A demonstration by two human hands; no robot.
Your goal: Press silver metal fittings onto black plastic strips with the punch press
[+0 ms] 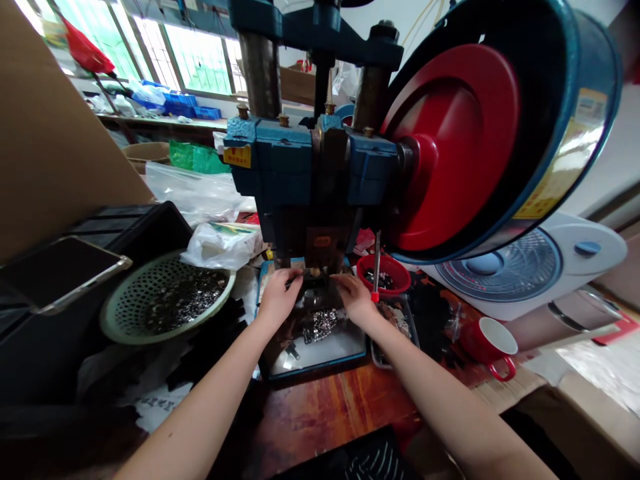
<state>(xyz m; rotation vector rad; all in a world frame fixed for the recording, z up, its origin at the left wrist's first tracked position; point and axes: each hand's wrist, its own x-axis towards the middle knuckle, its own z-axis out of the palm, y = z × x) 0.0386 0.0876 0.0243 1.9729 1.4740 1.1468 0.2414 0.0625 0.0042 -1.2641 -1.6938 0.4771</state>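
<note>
My left hand (279, 295) is at the left side of the die area under the blue press (285, 160), its thumb and forefinger curled together at the die's edge. From the other side my right hand (356, 297) reaches in, fingers bent toward the same spot. Whatever the fingertips hold is too small and dark to make out. Between and below the hands lies a pile of small shiny metal pieces (323, 325) on a blue-rimmed tray (320, 368). One flat metal piece (293, 351) lies apart at the tray's left.
A green plastic basket (117, 310) of small metal parts stands left, near a phone (65, 273). On the right are a red bowl (400, 283), a clear container (415, 333), a red mug (487, 343) and a fan (500, 260). The press's red flywheel (465, 133) overhangs the right side.
</note>
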